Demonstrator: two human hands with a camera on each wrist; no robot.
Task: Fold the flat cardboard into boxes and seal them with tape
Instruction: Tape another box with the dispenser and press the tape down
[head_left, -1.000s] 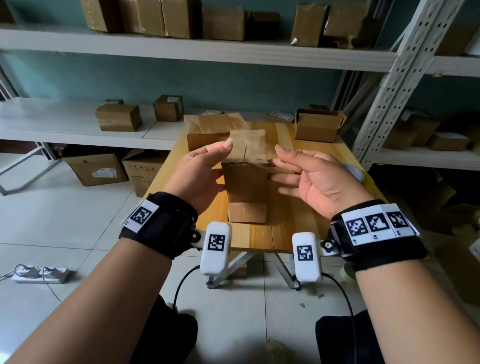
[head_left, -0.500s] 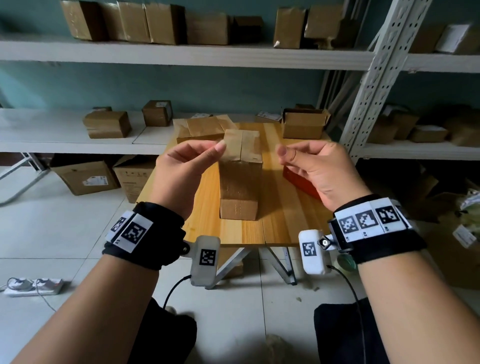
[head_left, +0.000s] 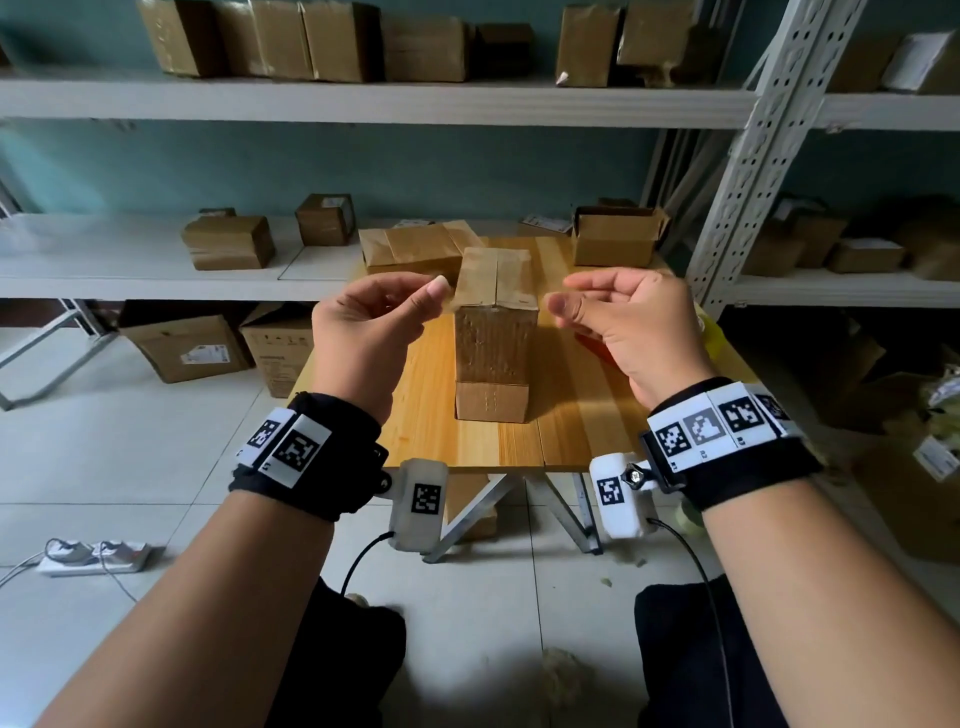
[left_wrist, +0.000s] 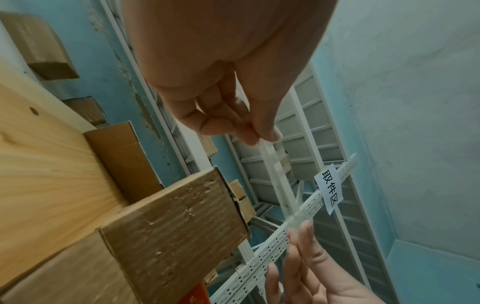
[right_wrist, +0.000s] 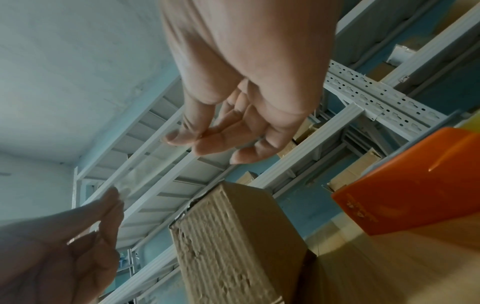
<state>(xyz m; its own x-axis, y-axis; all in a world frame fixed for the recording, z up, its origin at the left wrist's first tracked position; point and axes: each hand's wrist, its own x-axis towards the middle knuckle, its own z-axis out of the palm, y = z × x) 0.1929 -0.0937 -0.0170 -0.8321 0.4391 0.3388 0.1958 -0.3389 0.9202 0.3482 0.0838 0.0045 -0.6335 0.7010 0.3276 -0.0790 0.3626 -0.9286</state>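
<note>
A tall brown cardboard box (head_left: 493, 332) stands upright in the middle of the wooden table (head_left: 576, 415), its top flaps folded down. Above its top, a strip of clear tape (left_wrist: 278, 179) is stretched between my two hands. My left hand (head_left: 423, 293) pinches one end between thumb and fingers, left of the box top. My right hand (head_left: 563, 301) pinches the other end on the right. The right wrist view shows the tape (right_wrist: 145, 166) running from my right fingertips (right_wrist: 179, 137) to the left hand (right_wrist: 114, 197). Neither hand touches the box.
An orange tape dispenser (right_wrist: 402, 185) lies on the table right of the box, mostly behind my right hand in the head view. A closed box (head_left: 415, 249) and an open-topped box (head_left: 615, 236) sit at the table's far edge. White shelving (head_left: 363, 104) with several boxes stands behind.
Both hands have lifted off the box's top flaps and drawn apart to either side, with the clear tape now stretched between them. The box has stayed upright in place.
</note>
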